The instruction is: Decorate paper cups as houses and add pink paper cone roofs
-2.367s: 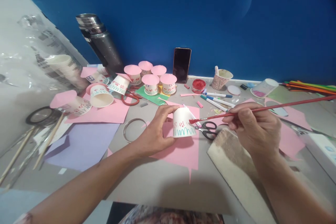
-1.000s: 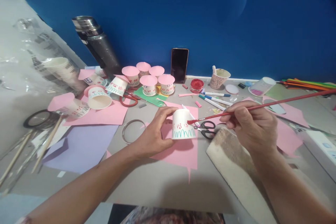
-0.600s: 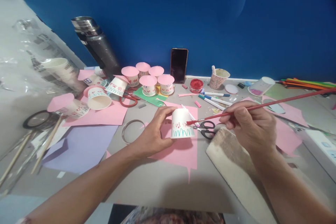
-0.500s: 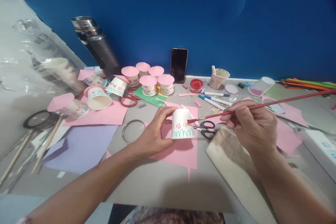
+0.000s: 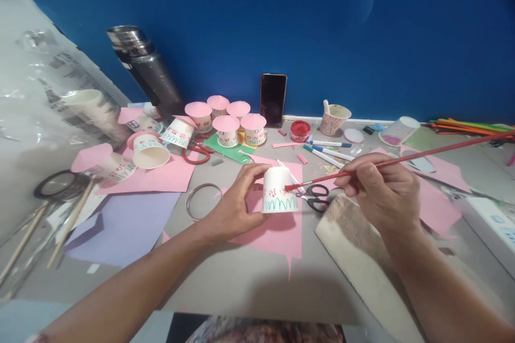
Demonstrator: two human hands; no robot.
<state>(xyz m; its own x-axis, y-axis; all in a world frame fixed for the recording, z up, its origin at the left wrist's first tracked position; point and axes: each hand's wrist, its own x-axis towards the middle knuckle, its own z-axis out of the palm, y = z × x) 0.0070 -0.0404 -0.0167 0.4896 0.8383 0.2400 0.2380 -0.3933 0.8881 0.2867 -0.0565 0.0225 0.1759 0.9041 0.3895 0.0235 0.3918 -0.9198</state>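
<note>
My left hand [image 5: 239,201] grips a white paper cup [image 5: 278,179] upside down by its left side, over pink paper [image 5: 277,238]. Green zigzag lines run around the cup's wide lower rim, with small red marks above them. Between the fingers of my right hand [image 5: 384,193] is a long red paintbrush [image 5: 426,154]. Its red bristles touch the right part of the cup's wall, beside the red marks. An uncovered pot of red paint [image 5: 300,130] stands behind the cup. Black-handled scissors [image 5: 317,198] lie just right of the cup.
Several decorated cups with pink paper roofs [image 5: 226,124] stand at back left, near a steel flask [image 5: 145,69]. A phone [image 5: 273,99] leans on the blue wall. Markers [image 5: 330,144], a tape ring [image 5: 201,201], red-handled scissors [image 5: 196,155], purple paper [image 5: 124,228] and a beige cloth [image 5: 358,257] surround my hands.
The brush tip has shifted very slightly left along the cup's wall, and my right hand has moved a little with it. My left hand keeps its grip on the cup.
</note>
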